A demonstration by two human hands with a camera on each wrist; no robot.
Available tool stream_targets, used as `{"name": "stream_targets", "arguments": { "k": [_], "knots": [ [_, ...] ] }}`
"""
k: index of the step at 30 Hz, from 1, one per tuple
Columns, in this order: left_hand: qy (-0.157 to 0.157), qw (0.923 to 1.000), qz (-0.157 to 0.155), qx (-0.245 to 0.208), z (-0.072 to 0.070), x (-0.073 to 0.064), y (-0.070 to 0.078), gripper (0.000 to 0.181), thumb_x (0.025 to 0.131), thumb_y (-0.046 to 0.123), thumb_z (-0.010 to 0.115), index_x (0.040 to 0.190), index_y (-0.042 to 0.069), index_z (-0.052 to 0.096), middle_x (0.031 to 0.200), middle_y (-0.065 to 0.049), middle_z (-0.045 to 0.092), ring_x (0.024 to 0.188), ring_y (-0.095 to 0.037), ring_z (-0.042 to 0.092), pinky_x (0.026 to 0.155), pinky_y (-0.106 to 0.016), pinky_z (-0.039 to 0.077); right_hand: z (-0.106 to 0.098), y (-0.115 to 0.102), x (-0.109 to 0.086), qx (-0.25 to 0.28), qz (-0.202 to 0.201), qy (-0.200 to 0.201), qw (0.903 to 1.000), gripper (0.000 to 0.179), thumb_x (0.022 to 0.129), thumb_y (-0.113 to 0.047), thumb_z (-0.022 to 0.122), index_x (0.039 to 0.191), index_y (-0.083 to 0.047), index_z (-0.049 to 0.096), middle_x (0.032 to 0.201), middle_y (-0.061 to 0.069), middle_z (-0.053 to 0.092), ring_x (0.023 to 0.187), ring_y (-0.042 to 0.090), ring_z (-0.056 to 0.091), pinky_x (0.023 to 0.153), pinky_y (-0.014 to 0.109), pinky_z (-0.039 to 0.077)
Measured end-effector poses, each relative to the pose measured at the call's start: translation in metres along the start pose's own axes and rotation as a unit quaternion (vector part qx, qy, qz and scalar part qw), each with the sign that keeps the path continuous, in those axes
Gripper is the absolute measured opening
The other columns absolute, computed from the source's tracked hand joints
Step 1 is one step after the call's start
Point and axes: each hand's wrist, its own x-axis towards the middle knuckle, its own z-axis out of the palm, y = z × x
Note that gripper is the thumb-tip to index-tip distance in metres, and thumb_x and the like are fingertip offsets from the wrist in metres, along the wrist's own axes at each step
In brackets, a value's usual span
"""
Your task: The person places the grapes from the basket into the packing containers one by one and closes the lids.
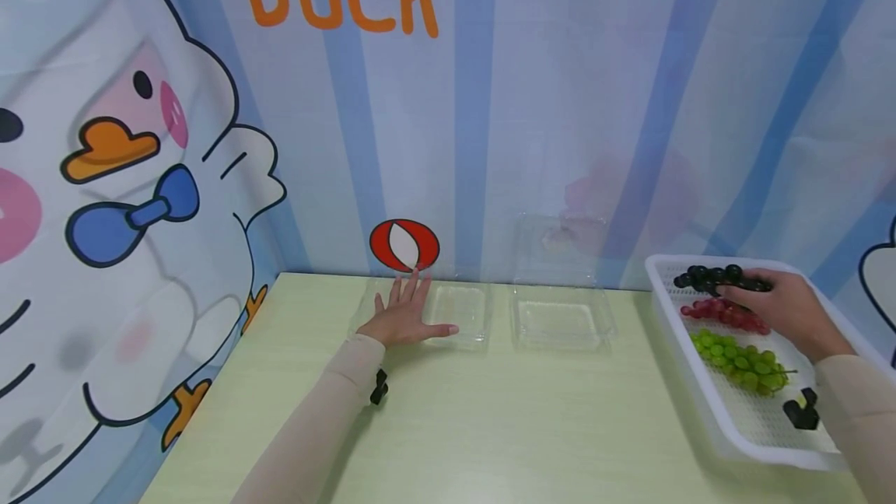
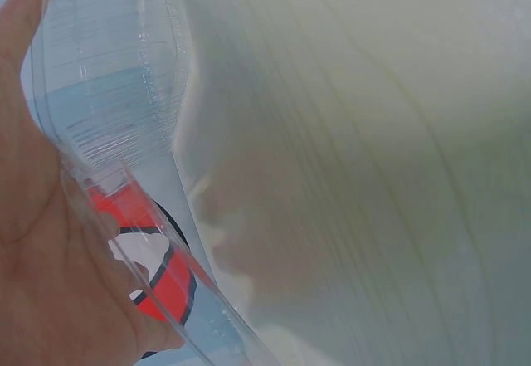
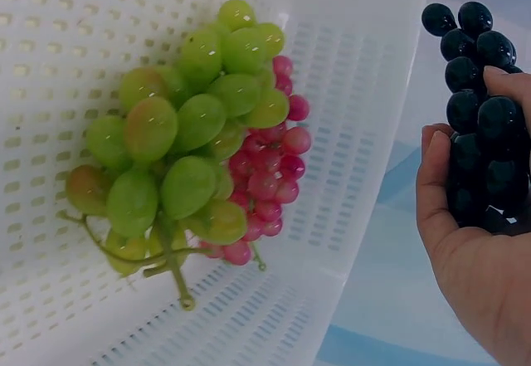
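My right hand (image 1: pixel 791 313) grips a bunch of black grapes (image 1: pixel 700 278) at the far end of a white plastic basket (image 1: pixel 700 411). In the right wrist view, the fingers and thumb curl round the black grapes (image 3: pixel 465 75). Nearer in the basket lie a red bunch (image 1: pixel 724 313) and a green bunch (image 1: pixel 742 364). My left hand (image 1: pixel 399 323) is spread out, fingers straight, over a clear plastic container (image 1: pixel 462 313) on the table. Up close in the left wrist view, the clear plastic (image 2: pixel 108 75) lies against the palm and fingers.
A second clear container (image 1: pixel 563 321) stands right of the first, its lid (image 1: pixel 560 247) raised against the backdrop. The pale table (image 1: pixel 504 426) ends at a blue striped curtain (image 1: pixel 532 99) printed with a duck. The basket takes up the table's right side.
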Motion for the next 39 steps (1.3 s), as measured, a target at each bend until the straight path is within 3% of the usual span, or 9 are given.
{"name": "stream_targets", "arguments": {
  "k": [3,6,9,11,14,16,18,31,39],
  "knots": [
    [-0.001,1.0,0.001,0.002,0.0,-0.001,0.0,0.124,0.077,0.087,0.055,0.166,0.019,0.001,0.172,-0.008,-0.009,0.155,-0.043,-0.01,0.113,-0.078,0.002,0.0,-0.007,0.0,0.004,0.0,0.0,1.0,0.099,0.097,-0.063,0.056,0.151,0.016,0.03,0.149,0.047,0.027,0.132,0.065,0.031,0.097,0.075,0.038],
    [-0.001,1.0,0.001,0.003,0.0,0.0,-0.001,0.124,0.077,0.087,0.055,0.166,0.019,0.001,0.172,-0.008,-0.01,0.155,-0.042,-0.01,0.113,-0.078,0.001,0.001,-0.013,-0.001,0.003,-0.009,0.0,1.0,0.099,0.096,-0.064,0.056,0.151,0.015,0.03,0.148,0.047,0.03,0.127,0.06,0.042,0.095,0.073,0.042],
    [-0.003,1.0,-0.001,0.004,0.001,0.0,-0.001,0.124,0.077,0.087,0.055,0.166,0.02,0.0,0.172,-0.007,-0.01,0.156,-0.042,-0.01,0.114,-0.077,0.002,0.002,-0.016,-0.001,0.006,-0.019,-0.002,0.9998,0.099,0.096,-0.064,0.057,0.151,0.014,0.031,0.145,0.046,0.035,0.087,0.042,0.062,0.078,0.058,0.055],
    [-0.002,1.0,-0.001,0.004,0.001,0.001,-0.002,0.124,0.077,0.087,0.055,0.166,0.02,0.0,0.172,-0.007,-0.01,0.156,-0.042,-0.009,0.114,-0.077,0.002,0.002,-0.017,0.0,0.011,-0.023,-0.004,0.9997,0.099,0.095,-0.064,0.058,0.151,0.013,0.032,0.143,0.045,0.038,0.06,0.027,0.054,0.065,0.046,0.053],
    [-0.001,1.0,-0.001,0.005,0.001,0.001,-0.002,0.124,0.077,0.087,0.055,0.166,0.019,0.001,0.172,-0.008,-0.009,0.156,-0.043,-0.008,0.113,-0.078,0.002,0.003,-0.021,-0.001,0.019,-0.023,-0.01,0.9995,0.099,0.095,-0.063,0.06,0.153,0.012,0.031,0.101,0.034,0.063,0.043,0.017,0.038,0.051,0.039,0.046],
    [-0.001,1.0,-0.001,0.005,0.001,0.001,-0.001,0.124,0.077,0.087,0.055,0.166,0.018,0.002,0.172,-0.009,-0.009,0.155,-0.044,-0.006,0.113,-0.078,0.003,0.003,-0.024,-0.003,0.025,-0.023,-0.015,0.9993,0.099,0.094,-0.063,0.06,0.154,0.01,0.03,0.069,0.016,0.058,0.041,0.016,0.035,0.046,0.04,0.044],
    [-0.002,1.0,-0.001,0.004,0.001,0.0,-0.001,0.124,0.077,0.087,0.055,0.166,0.018,0.002,0.172,-0.009,-0.008,0.155,-0.044,-0.005,0.112,-0.079,0.003,0.003,-0.027,-0.005,0.025,-0.024,-0.018,0.9992,0.099,0.095,-0.062,0.061,0.154,0.01,0.03,0.054,0.0,0.042,0.04,0.016,0.035,0.043,0.041,0.043],
    [-0.002,1.0,-0.001,0.007,-0.001,-0.002,0.0,0.122,0.079,0.086,0.055,0.166,0.02,0.0,0.172,-0.007,-0.01,0.156,-0.043,-0.008,0.114,-0.077,0.002,0.004,-0.046,-0.008,0.016,-0.046,-0.03,0.9984,0.096,0.095,-0.061,0.062,0.155,0.008,0.031,0.055,0.0,0.044,0.043,0.015,0.036,0.047,0.037,0.042],
    [0.0,1.0,0.001,0.001,0.0,0.0,0.0,0.124,0.077,0.086,0.056,0.166,0.018,0.002,0.172,-0.009,-0.007,0.155,-0.045,-0.004,0.112,-0.079,0.003,0.009,-0.057,-0.01,0.034,-0.059,-0.036,0.997,0.092,0.096,-0.056,0.064,0.153,0.009,0.034,0.083,0.01,0.065,0.051,0.017,0.044,0.049,0.036,0.045]
  ]
}}
